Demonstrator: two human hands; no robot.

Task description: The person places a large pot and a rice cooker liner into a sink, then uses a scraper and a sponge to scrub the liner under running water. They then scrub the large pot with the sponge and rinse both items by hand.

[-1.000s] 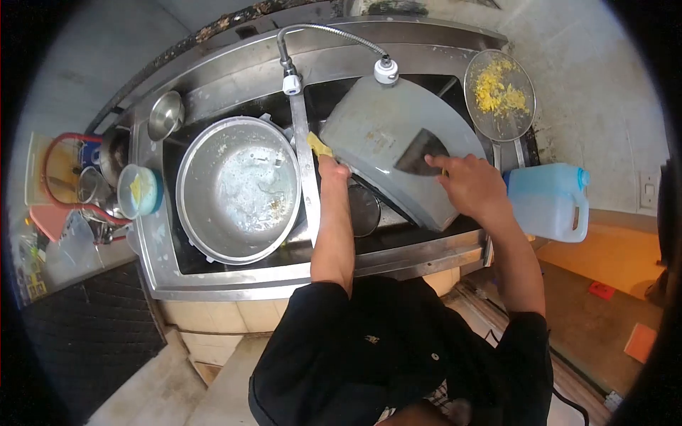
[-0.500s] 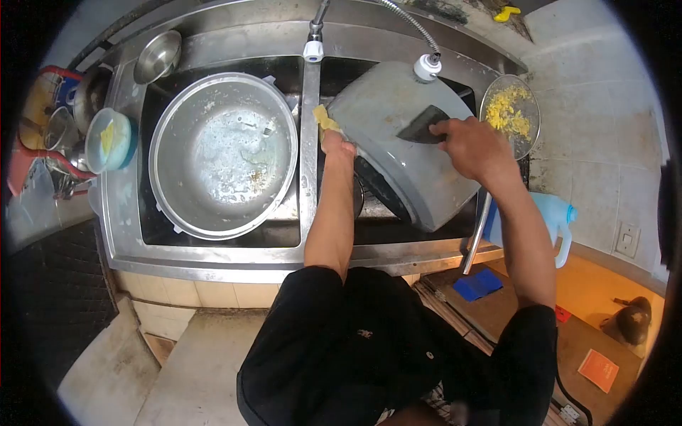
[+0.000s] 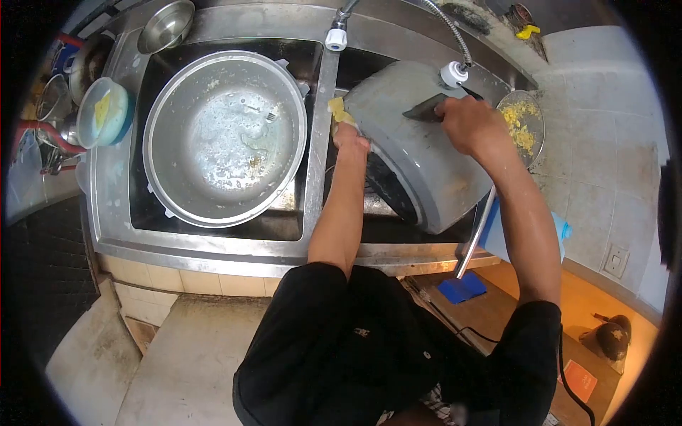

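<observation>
A large grey metal pot (image 3: pixel 419 142) lies tipped in the right sink basin, its outside facing up and its opening towards the lower left. My left hand (image 3: pixel 350 138) is closed at the pot's rim, with a crumpled yellow cloth (image 3: pixel 339 111) poking out past the fingers. How firmly it also grips the rim is hidden. In a closed grip, my right hand (image 3: pixel 472 126) holds a dark flat-bladed scraper (image 3: pixel 425 110). Its blade lies at a low angle against the pot's outer wall. A white faucet head (image 3: pixel 454 74) on a metal hose hangs close above the pot.
Another large pot (image 3: pixel 158 142), wet inside with a fork in it, fills the left basin. A strainer (image 3: pixel 522 128) with yellow scraps stands at the right wall. On the left are a teal bowl (image 3: pixel 122 128) and a steel bowl (image 3: pixel 167 27). A blue jug (image 3: pixel 497 238) sits beside my right forearm.
The scraper has shifted and turned on the pot's wall, so its blade looks narrower. My left hand stays at the rim. The whole view has shifted slightly.
</observation>
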